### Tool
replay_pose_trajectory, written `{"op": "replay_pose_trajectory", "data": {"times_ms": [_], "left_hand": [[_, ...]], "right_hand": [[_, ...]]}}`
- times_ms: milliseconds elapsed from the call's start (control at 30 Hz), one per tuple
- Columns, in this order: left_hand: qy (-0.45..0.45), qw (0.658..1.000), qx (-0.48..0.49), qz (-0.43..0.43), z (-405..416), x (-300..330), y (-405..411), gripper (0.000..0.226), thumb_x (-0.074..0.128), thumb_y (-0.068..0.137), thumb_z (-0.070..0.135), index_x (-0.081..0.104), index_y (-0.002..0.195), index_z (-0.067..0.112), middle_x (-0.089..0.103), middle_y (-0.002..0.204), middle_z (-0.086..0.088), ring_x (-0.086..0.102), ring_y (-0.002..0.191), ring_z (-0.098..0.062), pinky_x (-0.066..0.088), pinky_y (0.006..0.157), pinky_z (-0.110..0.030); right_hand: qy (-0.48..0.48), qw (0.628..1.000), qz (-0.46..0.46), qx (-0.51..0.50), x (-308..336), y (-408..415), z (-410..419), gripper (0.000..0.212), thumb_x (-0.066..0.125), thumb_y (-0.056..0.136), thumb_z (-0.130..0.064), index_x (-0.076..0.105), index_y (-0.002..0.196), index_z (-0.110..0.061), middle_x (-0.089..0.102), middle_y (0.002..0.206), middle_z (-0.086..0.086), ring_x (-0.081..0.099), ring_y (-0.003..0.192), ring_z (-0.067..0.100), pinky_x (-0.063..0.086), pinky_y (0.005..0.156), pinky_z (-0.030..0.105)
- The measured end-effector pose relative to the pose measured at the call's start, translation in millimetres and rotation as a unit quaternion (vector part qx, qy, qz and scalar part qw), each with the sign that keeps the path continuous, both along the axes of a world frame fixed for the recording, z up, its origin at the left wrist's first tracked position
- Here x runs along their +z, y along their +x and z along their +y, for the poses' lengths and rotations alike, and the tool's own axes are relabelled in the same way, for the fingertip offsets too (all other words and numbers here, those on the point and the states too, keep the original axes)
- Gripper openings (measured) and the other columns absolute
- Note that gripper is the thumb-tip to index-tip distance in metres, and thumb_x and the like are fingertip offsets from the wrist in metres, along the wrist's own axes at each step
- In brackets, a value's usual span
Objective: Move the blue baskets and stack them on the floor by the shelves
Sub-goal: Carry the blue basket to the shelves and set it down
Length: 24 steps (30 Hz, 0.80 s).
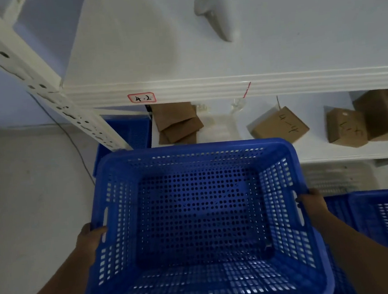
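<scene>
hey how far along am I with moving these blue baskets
Done: one blue basket seems to sit low by the shelf post. In hand: an empty basket, left hand and right hand on its side rims. Left: set it down; more baskets wait on your right.

Left hand (90, 238) lower left, right hand (310, 204) mid-right, both arms extended; fingers seemingly curled closed, partly hidden.

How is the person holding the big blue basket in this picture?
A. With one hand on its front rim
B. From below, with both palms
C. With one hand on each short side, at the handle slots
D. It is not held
C: the left hand and the right hand each grip a side of the blue basket at its handle slots.
</scene>
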<state>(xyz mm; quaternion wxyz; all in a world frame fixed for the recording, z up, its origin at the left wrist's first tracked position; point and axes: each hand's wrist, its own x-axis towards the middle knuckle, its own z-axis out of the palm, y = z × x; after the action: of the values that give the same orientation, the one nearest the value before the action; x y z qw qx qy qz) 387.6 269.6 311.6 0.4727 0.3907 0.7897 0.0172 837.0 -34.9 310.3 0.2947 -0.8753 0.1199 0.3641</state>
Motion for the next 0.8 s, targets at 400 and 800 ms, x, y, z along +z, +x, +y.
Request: {"op": "replay_pose_trajectory", "data": {"times_ms": [400,800], "left_hand": [[-0.018,0.999,-0.040,-0.028,-4,19,-3,0.064,0.060,0.092,0.012,0.029,0.147,0.001,0.044,0.142,-0.026,0.050,0.122,-0.043,0.043,0.099,-0.049],[-0.014,0.997,-0.009,-0.070,1,33,-21,0.058,0.064,0.089,0.020,0.044,0.139,-0.002,0.058,0.127,-0.023,0.059,0.103,-0.041,0.048,0.093,-0.047]], "right_hand": [[-0.020,0.999,0.000,0.030,18,-19,3,0.057,0.054,0.092,-0.011,0.032,0.143,0.002,0.051,0.114,0.020,0.051,0.090,0.035,0.043,0.078,0.044],[0.040,0.997,0.056,-0.030,27,-29,8,0.047,0.056,0.091,-0.015,0.045,0.131,0.007,0.056,0.116,0.023,0.055,0.082,0.034,0.047,0.088,0.047]]}}
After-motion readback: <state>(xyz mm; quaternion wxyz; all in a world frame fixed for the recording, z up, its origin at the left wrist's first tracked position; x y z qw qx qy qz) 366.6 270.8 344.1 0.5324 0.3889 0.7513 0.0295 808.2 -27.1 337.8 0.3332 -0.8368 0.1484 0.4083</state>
